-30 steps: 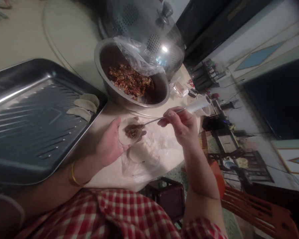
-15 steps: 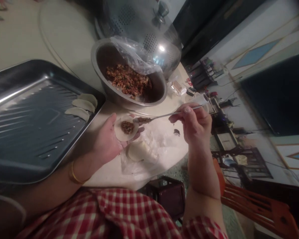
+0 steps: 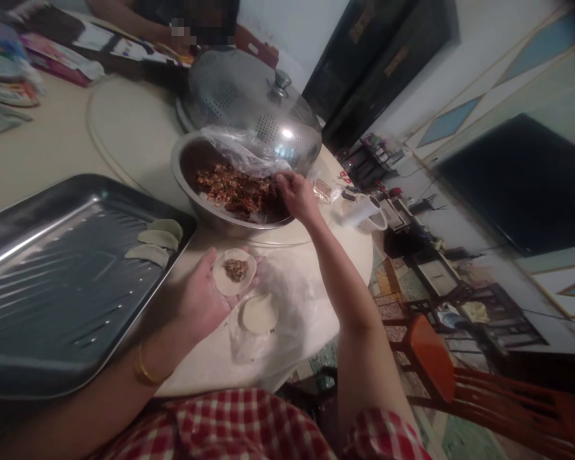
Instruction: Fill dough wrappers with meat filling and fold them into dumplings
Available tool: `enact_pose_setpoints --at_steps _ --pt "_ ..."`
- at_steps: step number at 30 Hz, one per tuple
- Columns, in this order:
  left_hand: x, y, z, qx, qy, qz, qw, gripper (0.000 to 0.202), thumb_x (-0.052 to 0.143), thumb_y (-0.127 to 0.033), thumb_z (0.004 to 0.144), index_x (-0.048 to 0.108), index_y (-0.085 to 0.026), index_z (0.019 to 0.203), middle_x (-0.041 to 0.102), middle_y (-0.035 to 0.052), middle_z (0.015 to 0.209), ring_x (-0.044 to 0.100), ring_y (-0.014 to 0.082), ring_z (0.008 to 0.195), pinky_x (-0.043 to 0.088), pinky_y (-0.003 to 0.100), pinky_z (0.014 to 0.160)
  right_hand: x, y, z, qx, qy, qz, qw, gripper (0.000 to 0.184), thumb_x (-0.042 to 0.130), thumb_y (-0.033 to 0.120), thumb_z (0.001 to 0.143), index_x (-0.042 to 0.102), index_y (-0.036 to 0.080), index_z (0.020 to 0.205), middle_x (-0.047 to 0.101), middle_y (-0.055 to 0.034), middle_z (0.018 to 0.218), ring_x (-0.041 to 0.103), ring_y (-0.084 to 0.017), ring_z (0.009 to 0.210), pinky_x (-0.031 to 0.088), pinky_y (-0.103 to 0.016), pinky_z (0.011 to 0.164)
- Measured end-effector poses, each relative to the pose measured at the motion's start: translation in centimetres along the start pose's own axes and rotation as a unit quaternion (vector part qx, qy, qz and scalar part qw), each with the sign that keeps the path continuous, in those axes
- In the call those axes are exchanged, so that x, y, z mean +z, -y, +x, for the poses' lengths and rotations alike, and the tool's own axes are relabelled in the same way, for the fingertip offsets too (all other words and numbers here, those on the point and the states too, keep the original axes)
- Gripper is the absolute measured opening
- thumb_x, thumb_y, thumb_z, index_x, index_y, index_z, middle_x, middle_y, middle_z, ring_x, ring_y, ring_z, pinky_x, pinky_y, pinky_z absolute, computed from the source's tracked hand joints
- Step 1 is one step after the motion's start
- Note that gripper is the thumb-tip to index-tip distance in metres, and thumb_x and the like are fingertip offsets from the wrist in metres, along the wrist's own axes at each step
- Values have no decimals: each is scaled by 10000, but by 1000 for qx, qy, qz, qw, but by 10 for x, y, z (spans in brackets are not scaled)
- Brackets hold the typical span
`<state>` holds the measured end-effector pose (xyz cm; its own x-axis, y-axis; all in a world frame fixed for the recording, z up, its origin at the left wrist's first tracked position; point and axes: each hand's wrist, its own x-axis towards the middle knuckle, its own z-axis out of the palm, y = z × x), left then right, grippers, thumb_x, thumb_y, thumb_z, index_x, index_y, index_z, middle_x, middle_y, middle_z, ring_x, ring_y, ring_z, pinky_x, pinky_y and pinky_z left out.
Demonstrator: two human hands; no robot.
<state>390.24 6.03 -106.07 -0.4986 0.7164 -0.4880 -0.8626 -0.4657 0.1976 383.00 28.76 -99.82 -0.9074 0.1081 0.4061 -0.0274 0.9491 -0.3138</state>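
Note:
On the palm and fingers of my left hand [image 3: 206, 297] lies a round dumpling wrapper [image 3: 222, 286] with a mound of minced filling [image 3: 236, 269] at its middle. My right hand [image 3: 297, 193] is closed over the right side of a metal bowl [image 3: 184, 185]. It grips a spoon, which is mostly hidden by the fingers and the bowl's contents. Reddish-brown filling [image 3: 230, 191] covers the bowl's bottom. A stack of plain wrappers [image 3: 259, 313] rests on a plastic bag [image 3: 299, 297] below my left fingers.
At the left, a metal tray [image 3: 71, 281] holds several folded dumplings [image 3: 159, 239]. Clear plastic [image 3: 239, 153] drapes the bowl's far rim. Behind it stands a domed perforated metal lid [image 3: 249, 89]. Across the table is another person's arm [image 3: 138, 22]. An orange chair [image 3: 431, 358] is at right.
My right hand has moved with the spoon from beside the wrapper up and left into the bowl. The filled wrapper stays on my left hand. The camera view has tilted upward.

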Motion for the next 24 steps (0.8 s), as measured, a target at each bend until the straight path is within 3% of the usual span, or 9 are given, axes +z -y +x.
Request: enact_pose_setpoints --at_steps 3,8,11,14,16,19,21,24 --pt "-1 0 1 8 -8 1 1000 480 255 -362 1015 657 -105 1067 731 188 1052 710 278 1003 592 346 781 9 6 16 7 38 -9 999 266 500 302 959 714 157 1022 756 -71 918 693 -205 938 502 -322 879" --pt "-7 1 4 0 37 -11 999 439 310 -373 1000 655 -111 1068 724 194 1077 706 277 1013 593 359 801 20 9 36 27 108 0 994 273 476 284 968 721 167 951 759 -34 855 687 -172 847 512 -300 839" --pt "-7 1 4 5 19 -3 1000 455 300 -372 1003 638 -94 1123 714 205 1108 698 287 1037 589 359 810 4 4 24 7 24 42 999 283 564 379 925 691 164 1058 750 -6 831 672 -158 816 531 -308 815" --pt "-2 3 2 7 -5 18 1000 523 259 -406 1009 574 -65 1251 696 229 1142 699 294 1034 593 362 784 -29 -11 -26 6 -125 87 988 407 528 541 910 676 205 1085 755 -18 925 664 -155 873 549 -311 795" --pt "2 5 1 7 -6 32 999 571 246 -427 1008 514 -41 1332 692 238 1148 704 296 1018 601 364 759 -54 -23 -80 46 -184 70 979 431 434 582 938 672 252 1079 726 -48 1097 655 -159 951 548 -328 812" --pt "8 13 -2 23 -2 53 998 604 255 -423 1004 457 6 1378 716 223 1100 717 291 971 620 382 726 -79 -41 -167 92 -249 0 964 417 427 551 954 694 239 1025 731 -57 1027 640 -204 1008 522 -425 905" --pt "12 19 -5 21 -1 72 997 596 266 -397 1005 443 29 1382 731 203 1078 724 277 955 630 378 721 -82 -53 -217 118 -251 -59 959 402 431 523 959 711 236 988 731 -69 1015 635 -218 1027 501 -460 950" --pt "16 32 -11 -7 5 102 995 564 289 -376 1002 445 -5 1397 731 168 1119 728 270 959 641 368 711 -70 -71 -264 159 -168 -124 965 415 385 494 979 724 255 1003 693 -78 1165 591 -229 1143 472 -488 1015"
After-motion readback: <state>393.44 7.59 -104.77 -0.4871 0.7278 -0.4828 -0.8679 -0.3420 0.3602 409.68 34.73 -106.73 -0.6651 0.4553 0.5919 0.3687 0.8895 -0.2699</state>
